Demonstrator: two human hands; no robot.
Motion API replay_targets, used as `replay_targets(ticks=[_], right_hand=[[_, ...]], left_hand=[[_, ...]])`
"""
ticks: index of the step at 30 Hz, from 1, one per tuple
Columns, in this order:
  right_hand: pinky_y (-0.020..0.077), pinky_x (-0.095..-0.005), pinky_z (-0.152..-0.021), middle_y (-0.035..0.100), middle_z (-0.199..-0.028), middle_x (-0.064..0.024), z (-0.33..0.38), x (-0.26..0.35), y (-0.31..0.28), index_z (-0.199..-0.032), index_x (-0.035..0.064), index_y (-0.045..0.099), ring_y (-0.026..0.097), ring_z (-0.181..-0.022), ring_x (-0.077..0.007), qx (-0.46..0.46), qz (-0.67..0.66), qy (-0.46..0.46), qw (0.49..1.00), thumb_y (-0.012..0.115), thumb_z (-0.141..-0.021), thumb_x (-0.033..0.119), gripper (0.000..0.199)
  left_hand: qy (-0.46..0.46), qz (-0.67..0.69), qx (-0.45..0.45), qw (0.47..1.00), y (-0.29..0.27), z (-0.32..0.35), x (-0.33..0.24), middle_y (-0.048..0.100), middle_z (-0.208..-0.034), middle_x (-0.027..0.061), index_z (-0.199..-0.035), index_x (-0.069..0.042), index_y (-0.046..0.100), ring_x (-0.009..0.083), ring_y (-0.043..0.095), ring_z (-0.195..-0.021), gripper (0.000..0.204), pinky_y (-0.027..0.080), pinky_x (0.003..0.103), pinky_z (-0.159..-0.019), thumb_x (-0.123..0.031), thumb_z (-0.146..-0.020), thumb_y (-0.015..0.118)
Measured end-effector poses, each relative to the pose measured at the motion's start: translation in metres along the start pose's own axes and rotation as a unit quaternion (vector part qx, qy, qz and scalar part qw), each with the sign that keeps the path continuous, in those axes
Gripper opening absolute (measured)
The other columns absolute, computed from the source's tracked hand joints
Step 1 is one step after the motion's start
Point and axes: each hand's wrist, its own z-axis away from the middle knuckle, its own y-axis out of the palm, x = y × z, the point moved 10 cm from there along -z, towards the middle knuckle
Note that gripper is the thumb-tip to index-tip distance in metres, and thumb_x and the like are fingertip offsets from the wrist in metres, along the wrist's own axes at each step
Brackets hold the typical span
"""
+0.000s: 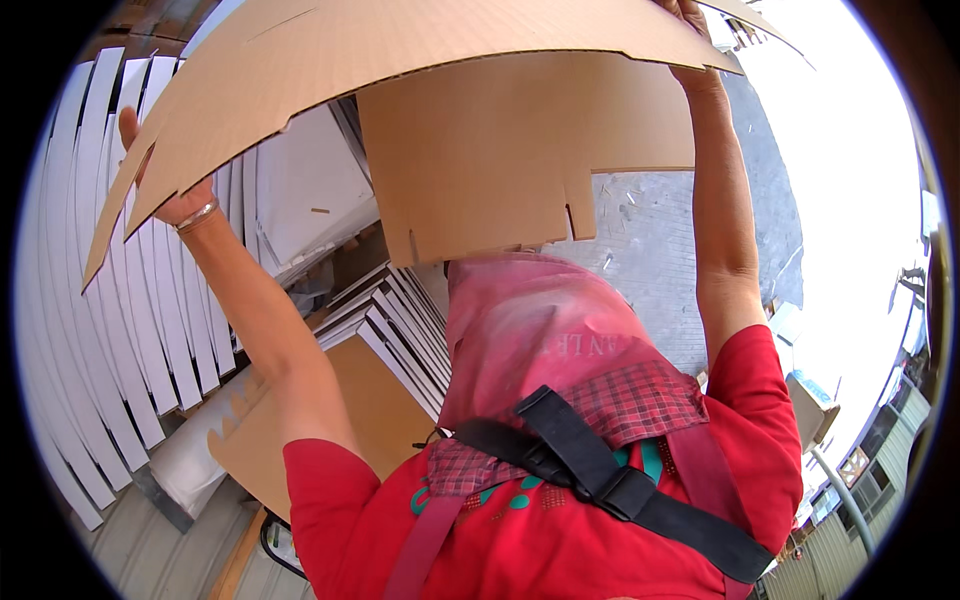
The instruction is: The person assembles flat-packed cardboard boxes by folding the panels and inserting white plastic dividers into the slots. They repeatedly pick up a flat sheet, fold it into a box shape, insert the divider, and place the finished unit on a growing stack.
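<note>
A large brown cardboard sheet (430, 40) with slots cut along its edges is raised in front of me, spanning from one arm to the other. My left hand (187, 203) grips its left end; a fingertip shows past the far edge, and the sheet hides most of the other fingers. At the sheet's right end my right hand (688, 14) is closed on the edge, partly cut off by the top of the picture. Below it, a second brown cardboard panel (480, 150) with notches reaches down near my red apron; whether the two are joined I cannot tell.
Long white panels (110, 260) stand in a row at the left. White boards (310, 180) lie stacked behind the cardboard, and more dark-edged boards (405, 335) lean beside my left side. Another brown cardboard piece (340, 410) sits under my left arm. Grey floor (650, 250) with scraps extends to the right.
</note>
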Motion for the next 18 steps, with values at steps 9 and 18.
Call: replay_targets(ticks=[9,18], right_hand=[[0.052,-0.0287,-0.084,0.073,-0.095,-0.003,0.096,-0.005,-0.006,-0.106,0.0083,0.072,0.066,-0.093,-0.0143,0.082,0.231,0.078,0.966,0.066,-0.094,0.037,0.032],[0.0525,-0.0413,-0.08,0.069,-0.095,-0.0121,0.226,-0.01,0.052,-0.104,0.0103,0.069,0.065,-0.091,-0.0334,0.242,0.406,0.098,0.876,0.081,-0.075,0.018,0.033]], left_hand=[[-0.144,-0.479,-0.025,0.865,-0.012,0.103,0.009,0.066,-0.109,0.013,-0.113,-0.012,0.067,0.0245,0.064,-0.101,0.03,0.054,0.039,-0.086,-0.032,-0.091,0.067],[-0.398,-0.402,0.112,0.817,-0.019,0.287,0.121,0.064,-0.102,0.0077,-0.102,0.0,0.073,0.0171,0.06,-0.095,0.02,0.048,0.028,-0.084,-0.016,-0.088,0.072]])
